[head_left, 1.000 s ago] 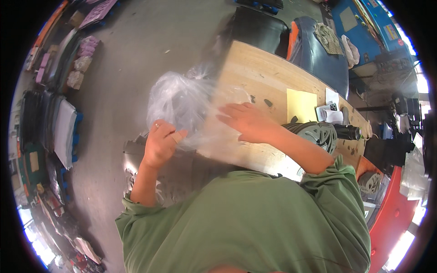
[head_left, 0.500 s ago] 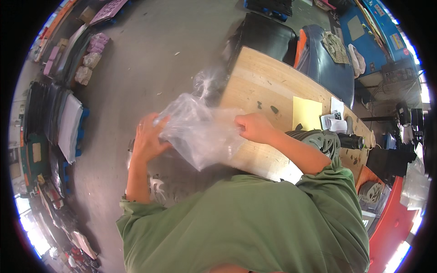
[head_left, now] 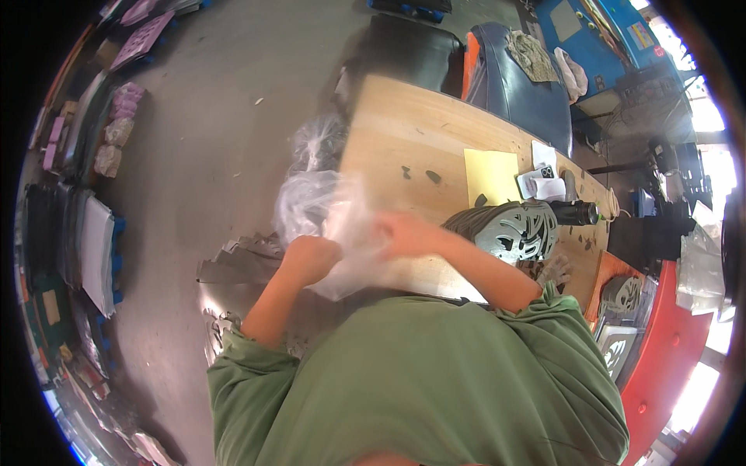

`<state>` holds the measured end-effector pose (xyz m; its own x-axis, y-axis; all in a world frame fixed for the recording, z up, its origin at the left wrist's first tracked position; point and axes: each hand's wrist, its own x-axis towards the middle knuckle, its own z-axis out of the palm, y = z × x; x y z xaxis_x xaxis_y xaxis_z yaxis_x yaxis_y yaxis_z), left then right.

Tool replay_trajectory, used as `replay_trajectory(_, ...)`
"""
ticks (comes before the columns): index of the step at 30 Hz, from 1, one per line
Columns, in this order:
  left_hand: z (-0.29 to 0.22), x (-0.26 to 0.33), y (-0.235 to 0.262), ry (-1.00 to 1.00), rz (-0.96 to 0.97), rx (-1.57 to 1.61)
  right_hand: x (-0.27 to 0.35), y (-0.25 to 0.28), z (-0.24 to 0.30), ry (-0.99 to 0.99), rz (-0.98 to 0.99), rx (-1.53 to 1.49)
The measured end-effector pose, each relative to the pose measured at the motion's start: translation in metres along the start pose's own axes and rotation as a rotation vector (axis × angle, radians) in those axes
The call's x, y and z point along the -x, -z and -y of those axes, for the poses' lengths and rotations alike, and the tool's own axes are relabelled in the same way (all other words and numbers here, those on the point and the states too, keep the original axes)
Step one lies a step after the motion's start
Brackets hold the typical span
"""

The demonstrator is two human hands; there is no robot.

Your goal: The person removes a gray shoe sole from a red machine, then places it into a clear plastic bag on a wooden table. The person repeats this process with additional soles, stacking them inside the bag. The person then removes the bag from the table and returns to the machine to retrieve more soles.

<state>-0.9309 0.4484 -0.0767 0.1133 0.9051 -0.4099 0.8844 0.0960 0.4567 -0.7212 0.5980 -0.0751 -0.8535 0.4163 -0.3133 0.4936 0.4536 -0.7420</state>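
Note:
A clear plastic bag hangs crumpled in front of me, over the near left edge of the wooden table. My left hand is closed on the bag's near side. My right hand is at the bag's right side, above the tabletop; motion smears its fingers, so their grip cannot be made out. Beyond the bag, by the table's left edge, is another bunched clear plastic bag. Right of my right hand lies a stack of grey cut-out pieces.
On the table are a yellow sheet, a phone, a black cylinder and dark scraps. Grey sheet pieces are left of my left forearm. A black-covered block stands behind the table. Stacked white sheets line the left.
My left hand has gone from spread fingers to a closed grip and moved right, nearer my right hand. The bag is more bunched. The whole view has shifted, uncovering grey pieces at the left.

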Motion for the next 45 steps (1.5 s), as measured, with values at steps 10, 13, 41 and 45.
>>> replay_trajectory(10, 0.005, 0.082, -0.04, 0.297, -0.154, 0.344, -0.112, 0.01, -0.178, -1.078, -0.282, 0.186)
replay_trajectory(13, 0.005, 0.094, -0.05, 0.288, -0.265, 0.375, -0.114, -0.003, -0.201, -1.254, -0.526, 0.169)
replay_trajectory(41, 0.011, 0.066, -0.046, 0.152, -0.374, 0.421, -0.135, -0.048, -0.208, -0.603, -0.466, 0.293)
replay_trajectory(45, 0.005, 0.057, -0.02, 0.081, -0.466, 0.199, -0.113, -0.055, -0.181, -0.406, -0.213, 0.358)
